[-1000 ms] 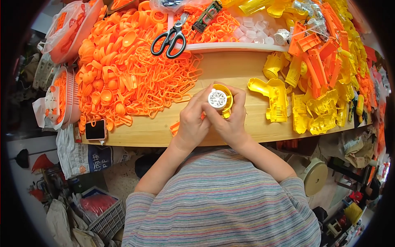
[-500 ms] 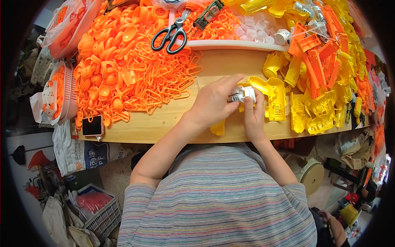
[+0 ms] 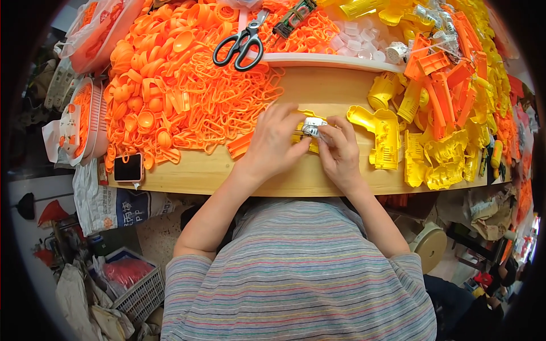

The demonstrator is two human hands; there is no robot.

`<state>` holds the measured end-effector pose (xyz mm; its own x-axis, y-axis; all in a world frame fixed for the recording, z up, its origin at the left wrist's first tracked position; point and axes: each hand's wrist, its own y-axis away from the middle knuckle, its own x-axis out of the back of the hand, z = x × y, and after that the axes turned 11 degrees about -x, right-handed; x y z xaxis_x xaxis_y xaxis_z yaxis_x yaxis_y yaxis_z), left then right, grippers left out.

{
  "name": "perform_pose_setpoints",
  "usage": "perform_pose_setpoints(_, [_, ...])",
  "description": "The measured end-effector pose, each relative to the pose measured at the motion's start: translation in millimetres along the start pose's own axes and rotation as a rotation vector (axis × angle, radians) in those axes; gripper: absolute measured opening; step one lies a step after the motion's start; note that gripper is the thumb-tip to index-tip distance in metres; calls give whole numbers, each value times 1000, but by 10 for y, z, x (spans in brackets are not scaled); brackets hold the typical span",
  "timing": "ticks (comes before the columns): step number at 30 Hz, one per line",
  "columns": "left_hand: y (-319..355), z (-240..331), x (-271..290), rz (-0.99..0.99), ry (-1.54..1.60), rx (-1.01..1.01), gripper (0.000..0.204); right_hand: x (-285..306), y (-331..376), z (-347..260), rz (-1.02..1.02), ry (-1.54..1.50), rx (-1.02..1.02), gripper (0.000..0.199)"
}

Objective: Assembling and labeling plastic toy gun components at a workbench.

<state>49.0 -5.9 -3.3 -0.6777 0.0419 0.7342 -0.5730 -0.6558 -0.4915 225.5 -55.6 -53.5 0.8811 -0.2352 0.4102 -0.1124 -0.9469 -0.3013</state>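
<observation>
1. Currently, the white cylindrical part (image 3: 313,123) is mid-frame, just over a yellow shell piece (image 3: 307,113).
2. The right hand (image 3: 343,152) seems to pinch its end; whether the left hand (image 3: 269,141) grips is unclear.
3. Work looks unfinished: the part is uncovered, and a yellow shell half (image 3: 385,140) lies apart, right of centre on the table (image 3: 318,85).

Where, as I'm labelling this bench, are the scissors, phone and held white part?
Scissors (image 3: 245,36), head view: where the handles meet.
Phone (image 3: 128,169), head view: dark screen.
Held white part (image 3: 314,123), head view: upper side.
</observation>
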Motion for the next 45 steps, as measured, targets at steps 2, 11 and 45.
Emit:
perform_pose_setpoints(2, [55, -50, -32, 43, -11, 18, 27, -57, -12, 6, -5, -1, 13, 29])
perform_pose_setpoints(11, [167, 38, -79, 102, -129, -63, 14, -128, -46, 11, 14, 38, 81, 24])
perform_pose_setpoints(45, [98, 331, 287, -375, -185, 0, 7, -150, -66, 11, 33, 52, 64, 27])
